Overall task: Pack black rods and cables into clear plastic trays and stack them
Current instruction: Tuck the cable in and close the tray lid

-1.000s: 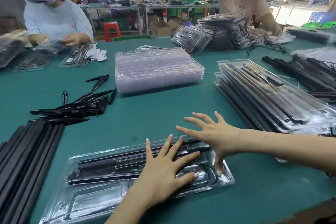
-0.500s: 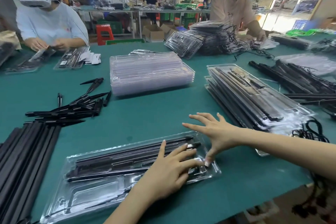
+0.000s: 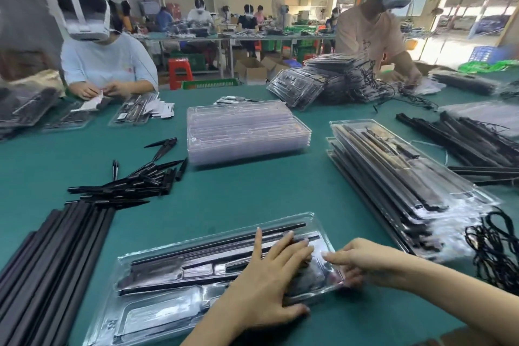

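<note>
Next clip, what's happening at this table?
A person is packing a clear plastic tray that lies on the green table and already holds black rods. The left hand lies flat on the tray's right end, while the right hand holds that end's edge. A stack of filled trays sits to the right, empty trays behind, loose rods on the left.

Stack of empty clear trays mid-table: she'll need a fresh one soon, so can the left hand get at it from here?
Probably yes: only bare green table lies between the left hand, now flat on the filled tray, and the stack of empty clear trays.
</note>
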### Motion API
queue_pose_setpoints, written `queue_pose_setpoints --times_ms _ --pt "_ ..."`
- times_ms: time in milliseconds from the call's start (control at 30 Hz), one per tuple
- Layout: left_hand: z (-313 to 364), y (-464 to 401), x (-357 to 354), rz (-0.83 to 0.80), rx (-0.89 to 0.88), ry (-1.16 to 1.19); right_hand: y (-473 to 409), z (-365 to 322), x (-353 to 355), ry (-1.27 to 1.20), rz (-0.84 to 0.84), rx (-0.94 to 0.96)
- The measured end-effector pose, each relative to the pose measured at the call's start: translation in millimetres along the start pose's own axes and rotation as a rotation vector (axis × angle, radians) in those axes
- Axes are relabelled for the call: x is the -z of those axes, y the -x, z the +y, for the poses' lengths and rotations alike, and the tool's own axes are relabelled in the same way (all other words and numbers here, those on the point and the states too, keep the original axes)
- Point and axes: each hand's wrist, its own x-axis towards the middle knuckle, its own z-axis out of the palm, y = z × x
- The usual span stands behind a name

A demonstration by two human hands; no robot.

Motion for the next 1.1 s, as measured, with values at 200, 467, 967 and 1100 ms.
queue_pose_setpoints --times_ms 200,467,967,1100 --pt "-2.0 -1.3 14.3 -0.027 0.026 0.029 -6.1 -1.6 -3.4 -0.112 -0.016 -0.016" --pt "0.4 1.4 8.7 -0.029 0.008 -0.012 -12.5 12.1 -10.0 0.028 0.073 0.113" --pt "-48.4 102.1 27.9 0.027 0.296 -0.026 4.4 9.3 1.2 0.942 0.221 0.222" --pt "-44.7 118.9 30.9 -0.027 0.307 -0.164 12.9 1.9 -3.1 1.403 0.484 0.369"
